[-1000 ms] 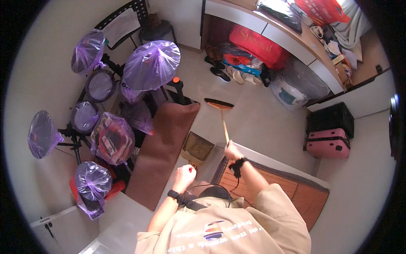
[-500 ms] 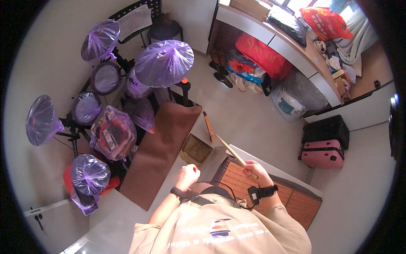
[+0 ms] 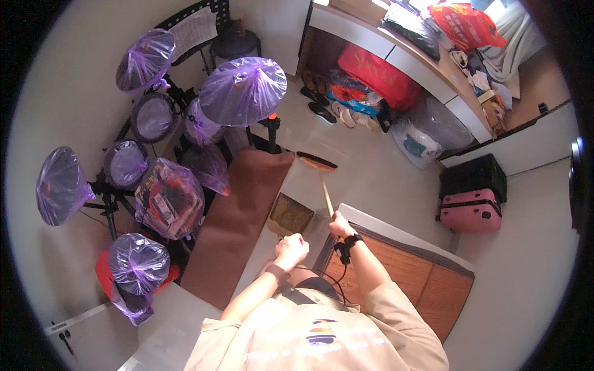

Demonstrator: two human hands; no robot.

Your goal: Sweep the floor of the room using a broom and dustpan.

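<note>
One drum kit wrapped in translucent purple plastic (image 3: pixel 244 93) fills the left side, beside a long brown rectangular mat (image 3: pixel 238 229). Just off the mat's far right corner, on the pale smooth floor (image 3: pixel 371 170), is the orange-backed, dark-bristled head of a broom with a pale yellow stick handle (image 3: pixel 326 191). A brownish open dustpan (image 3: pixel 294 213) sits nearer the person, right of the mat. The right hand (image 3: pixel 340 226) wraps its fingers around the broom's handle; the left hand (image 3: pixel 292 250) is curled into a fist by the dustpan's near end, its grip hidden.
</note>
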